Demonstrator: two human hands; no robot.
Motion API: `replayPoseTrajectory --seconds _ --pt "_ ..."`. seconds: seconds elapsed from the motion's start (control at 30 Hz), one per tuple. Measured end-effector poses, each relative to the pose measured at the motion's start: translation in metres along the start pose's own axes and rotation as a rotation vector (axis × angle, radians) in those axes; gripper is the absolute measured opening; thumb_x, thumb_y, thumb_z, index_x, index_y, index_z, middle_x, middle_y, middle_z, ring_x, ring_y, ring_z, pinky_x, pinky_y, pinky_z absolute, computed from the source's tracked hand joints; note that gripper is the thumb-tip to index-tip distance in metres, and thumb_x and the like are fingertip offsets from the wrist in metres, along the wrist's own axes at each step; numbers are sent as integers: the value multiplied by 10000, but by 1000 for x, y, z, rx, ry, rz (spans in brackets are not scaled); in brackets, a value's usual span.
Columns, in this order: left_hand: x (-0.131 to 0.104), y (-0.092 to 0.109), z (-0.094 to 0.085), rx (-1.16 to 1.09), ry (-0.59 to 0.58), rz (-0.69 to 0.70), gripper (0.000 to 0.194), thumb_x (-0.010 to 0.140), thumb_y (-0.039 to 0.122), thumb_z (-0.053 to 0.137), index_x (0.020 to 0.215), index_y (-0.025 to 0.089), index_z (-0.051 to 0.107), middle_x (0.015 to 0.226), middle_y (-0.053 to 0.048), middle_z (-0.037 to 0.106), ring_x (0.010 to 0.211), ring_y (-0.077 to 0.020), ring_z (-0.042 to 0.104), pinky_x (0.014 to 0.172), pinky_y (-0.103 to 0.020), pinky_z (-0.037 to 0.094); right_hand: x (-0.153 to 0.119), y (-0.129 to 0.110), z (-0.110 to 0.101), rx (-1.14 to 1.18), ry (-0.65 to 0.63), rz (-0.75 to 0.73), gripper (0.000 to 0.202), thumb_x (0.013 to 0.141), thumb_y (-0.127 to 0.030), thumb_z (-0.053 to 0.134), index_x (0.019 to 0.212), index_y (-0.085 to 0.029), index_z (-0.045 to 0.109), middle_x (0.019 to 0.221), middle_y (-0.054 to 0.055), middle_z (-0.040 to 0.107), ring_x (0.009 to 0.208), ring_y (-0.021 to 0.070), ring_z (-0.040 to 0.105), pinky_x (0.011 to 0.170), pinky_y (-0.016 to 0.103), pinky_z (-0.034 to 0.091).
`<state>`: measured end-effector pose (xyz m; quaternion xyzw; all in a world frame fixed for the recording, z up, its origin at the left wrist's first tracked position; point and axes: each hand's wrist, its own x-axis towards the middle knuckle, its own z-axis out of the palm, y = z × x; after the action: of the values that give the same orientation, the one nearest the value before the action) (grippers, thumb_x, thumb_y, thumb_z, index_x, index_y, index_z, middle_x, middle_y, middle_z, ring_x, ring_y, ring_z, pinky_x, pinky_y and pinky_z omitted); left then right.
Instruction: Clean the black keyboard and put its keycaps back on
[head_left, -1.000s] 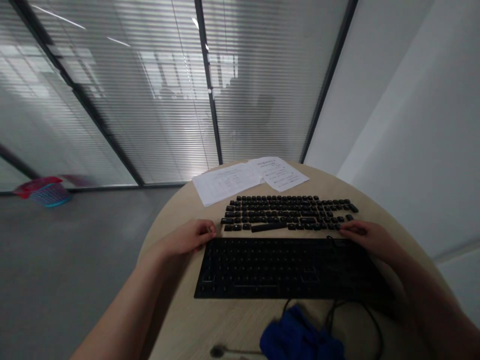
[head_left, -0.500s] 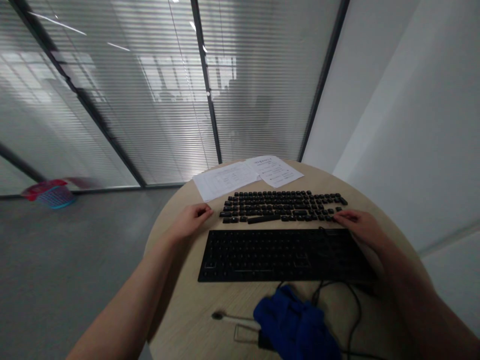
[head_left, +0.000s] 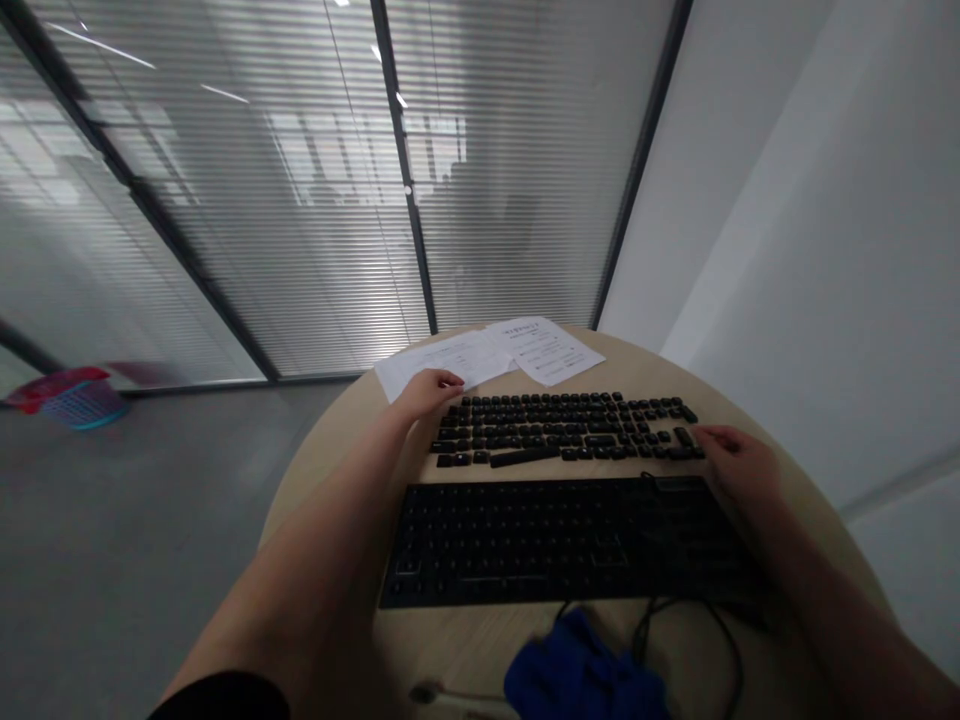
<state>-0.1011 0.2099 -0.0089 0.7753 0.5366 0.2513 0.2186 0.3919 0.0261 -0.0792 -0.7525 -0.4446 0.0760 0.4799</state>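
Rows of loose black keycaps [head_left: 536, 425] lie across the round wooden table [head_left: 315, 455]. Nearer to me is a black keyboard base [head_left: 517, 545] without its caps. My left hand [head_left: 431, 390] is at the upper left end of the keycap rows, over the edge of the papers, its fingers closed together; whether they grip a cap is too small to tell. At the right end of the rows, my right hand [head_left: 731, 455] has its thumb and fingertips pinched beside the last keycaps. What it holds, if anything, I cannot make out.
Printed papers [head_left: 551, 352] lie at the table's far edge. A blue cloth [head_left: 589, 675], a cable [head_left: 735, 650] and a brush-like tool [head_left: 427, 692] are near the front. A red and blue basket [head_left: 82, 400] stands on the floor at left.
My left hand has moved up and right, from beside the rows to their far left corner. My right hand has shifted slightly right and down, and more keycaps show at the right end.
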Motion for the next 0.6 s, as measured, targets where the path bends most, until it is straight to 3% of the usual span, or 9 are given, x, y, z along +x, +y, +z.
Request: replayPoseTrajectory --seconds 0.27,0.6 --pt "1 -18 11 -129 -167 -39 262 829 364 680 943 163 803 862 -88 790 754 -210 683 756 -372 542 0 -3 -4 -12 15 95 420 713 -519 664 902 -164 786 782 96 771 785 296 712 686 370 537" --pt "9 -20 19 -101 -173 -16 231 784 328 705 882 156 824 837 -93 798 779 -232 697 774 -382 529 -5 -11 -9 -44 6 117 411 720 -541 649 897 -187 760 829 123 769 859 340 711 746 416 540"
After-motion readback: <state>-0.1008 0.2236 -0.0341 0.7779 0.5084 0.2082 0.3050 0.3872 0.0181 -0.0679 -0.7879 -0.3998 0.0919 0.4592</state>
